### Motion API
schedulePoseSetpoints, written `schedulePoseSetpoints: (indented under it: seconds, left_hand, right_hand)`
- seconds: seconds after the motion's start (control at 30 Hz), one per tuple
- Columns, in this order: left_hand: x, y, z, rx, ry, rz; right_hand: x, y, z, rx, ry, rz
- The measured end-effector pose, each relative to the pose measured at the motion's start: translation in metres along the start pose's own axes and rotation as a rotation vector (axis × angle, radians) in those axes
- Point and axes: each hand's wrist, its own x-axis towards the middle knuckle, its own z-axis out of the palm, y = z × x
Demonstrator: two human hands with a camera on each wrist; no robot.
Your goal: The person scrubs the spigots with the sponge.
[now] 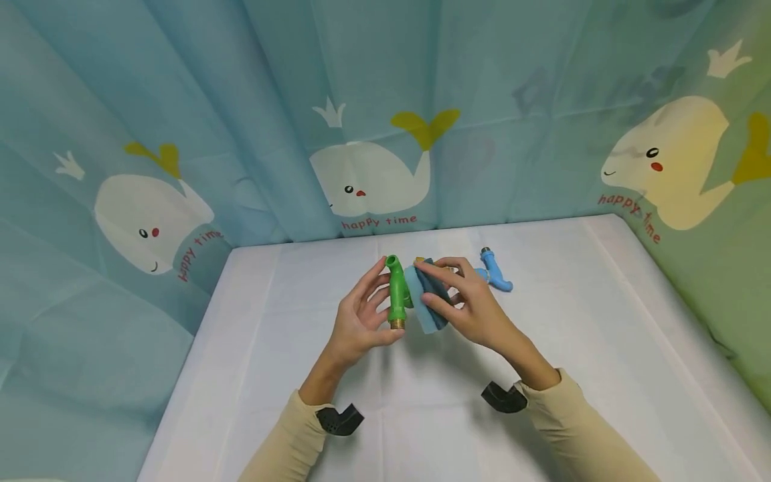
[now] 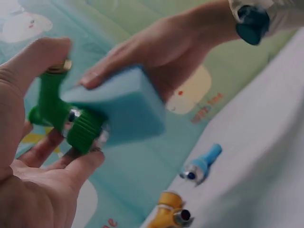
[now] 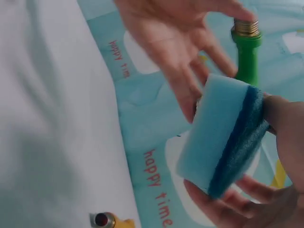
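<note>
A green faucet (image 1: 397, 291) with a brass threaded end is held up above the table by my left hand (image 1: 358, 323). The thumb presses the threaded end while the fingers support the other side. My right hand (image 1: 472, 308) grips a sponge (image 1: 423, 313), light blue foam with a darker blue scouring layer. In the left wrist view the foam (image 2: 128, 111) is right beside the faucet's ribbed green knob (image 2: 86, 129); exact contact is hard to tell. The right wrist view shows the thumb on the dark layer (image 3: 240, 147), and the sponge hides part of the faucet.
A blue faucet (image 1: 496, 273) lies on the white-covered table (image 1: 289, 375), behind the right hand. A yellow faucet (image 2: 167, 209) lies near it, mostly hidden in the head view. A whale-print curtain (image 1: 259, 134) borders the table at the back and sides.
</note>
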Motion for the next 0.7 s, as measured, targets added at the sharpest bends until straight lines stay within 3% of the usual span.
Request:
schedulePoseSetpoints:
  seconds: [0.2, 0.3, 0.5, 0.7]
  left_hand:
    - [-0.002, -0.002, -0.001, -0.049, 0.018, -0.042]
    - [-0.002, -0.004, -0.001, -0.103, 0.041, -0.071]
    - [-0.002, -0.007, -0.002, -0.134, 0.096, -0.095]
    - [-0.004, -0.003, 0.003, -0.196, 0.148, -0.102]
  right_hand:
    - [-0.005, 0.008, -0.009, -0.079, -0.015, 0.035]
    - [-0.008, 0.006, -0.010, -0.043, -0.008, 0.066]
    - [-0.007, -0.005, 0.002, 0.023, -0.007, 0.016]
    - [-0.010, -0.001, 0.012, 0.030, 0.076, 0.092]
